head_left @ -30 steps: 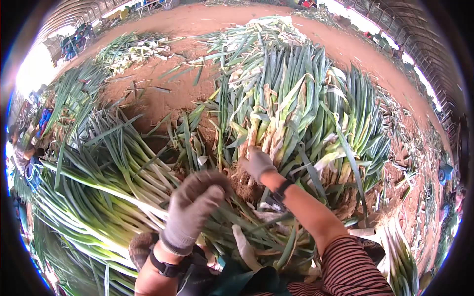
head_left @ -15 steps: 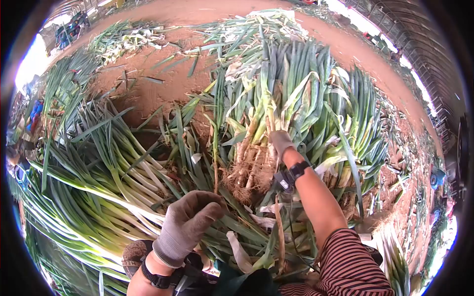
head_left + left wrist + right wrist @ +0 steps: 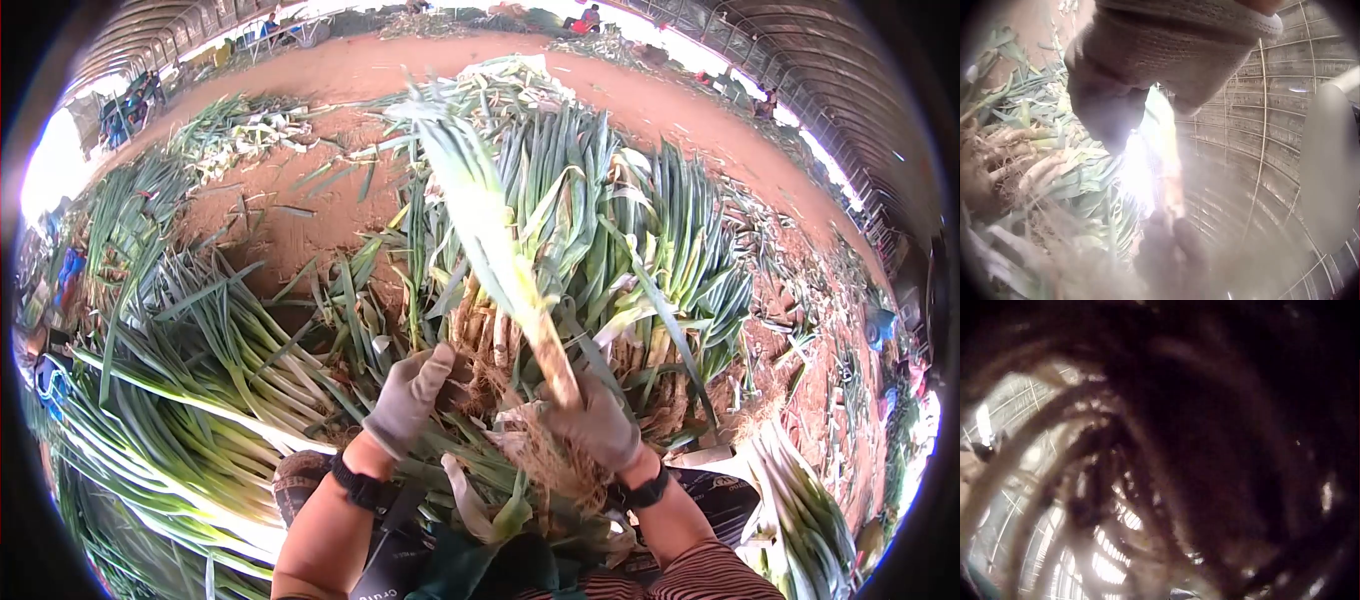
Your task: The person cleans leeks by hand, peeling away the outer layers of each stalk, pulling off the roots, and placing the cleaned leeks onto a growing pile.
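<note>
My right hand [image 3: 603,425], in a grey glove, grips a green onion [image 3: 548,350] by the lower stalk, just above its roots [image 3: 560,465]. The stalk tilts up and to the left, its leaves fanning out over the pile. Dark, blurred root strands [image 3: 1054,450] fill much of the right wrist view. My gloved left hand [image 3: 408,398] hovers left of the stalk with fingers loosely bent and nothing in them. In the left wrist view that hand [image 3: 1147,69] looms at the top, the held stalk [image 3: 1171,187] behind it.
Untrimmed green onions [image 3: 560,190] with roots toward me lie piled ahead. Cleaner onions [image 3: 180,400] are heaped on the left, and another bundle [image 3: 800,490] lies at lower right. Stripped leaves [image 3: 465,500] litter the ground before me. Bare soil [image 3: 265,205] shows beyond.
My right hand has drawn a green onion from the front pile and brought it closer, lifted and tilted left. My left hand has moved slightly forward and right.
</note>
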`<act>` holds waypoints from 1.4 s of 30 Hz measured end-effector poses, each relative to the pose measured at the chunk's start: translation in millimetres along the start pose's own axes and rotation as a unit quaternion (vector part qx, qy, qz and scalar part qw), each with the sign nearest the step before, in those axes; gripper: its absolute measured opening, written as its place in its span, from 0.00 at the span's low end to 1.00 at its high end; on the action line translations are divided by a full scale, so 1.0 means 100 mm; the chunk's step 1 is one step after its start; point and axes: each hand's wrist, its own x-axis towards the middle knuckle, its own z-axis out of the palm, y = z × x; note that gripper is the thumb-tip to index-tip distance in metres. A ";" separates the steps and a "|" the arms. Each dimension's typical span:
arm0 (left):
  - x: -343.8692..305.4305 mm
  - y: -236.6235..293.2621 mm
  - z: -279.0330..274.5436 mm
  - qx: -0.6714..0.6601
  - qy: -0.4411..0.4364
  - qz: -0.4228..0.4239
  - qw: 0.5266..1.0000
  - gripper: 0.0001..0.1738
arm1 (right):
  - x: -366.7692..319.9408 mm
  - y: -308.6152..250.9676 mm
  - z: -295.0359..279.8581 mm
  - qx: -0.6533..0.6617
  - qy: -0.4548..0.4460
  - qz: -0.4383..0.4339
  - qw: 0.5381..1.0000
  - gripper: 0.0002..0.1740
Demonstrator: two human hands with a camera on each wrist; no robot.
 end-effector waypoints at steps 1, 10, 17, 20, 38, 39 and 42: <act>0.00 0.05 0.10 -0.033 0.006 -0.021 0.999 0.43 | -0.14 0.02 0.04 -0.006 -0.020 -0.021 1.000 0.30; -0.19 0.19 0.59 -0.230 0.100 0.165 0.954 0.27 | -0.58 0.73 0.26 -0.053 0.025 -0.014 0.998 0.26; -0.38 0.26 0.77 -0.278 0.161 0.127 0.938 0.23 | -0.70 0.93 0.28 0.102 -0.056 -0.097 0.988 0.27; -0.47 0.24 0.75 -0.173 0.159 0.156 0.959 0.16 | -0.69 0.95 0.21 0.136 -0.117 -0.090 0.980 0.35; -0.47 -1.01 0.59 0.447 -0.193 0.094 0.868 0.20 | -0.87 0.86 0.20 0.032 -0.047 -0.126 0.990 0.21; -0.54 -1.40 0.70 0.460 -0.189 0.037 0.867 0.22 | -0.88 0.80 0.19 -0.008 -0.043 -0.124 0.991 0.22; -0.76 -1.97 0.91 0.298 -0.074 0.003 0.952 0.24 | -0.91 0.81 0.15 -0.022 -0.054 -0.083 0.995 0.23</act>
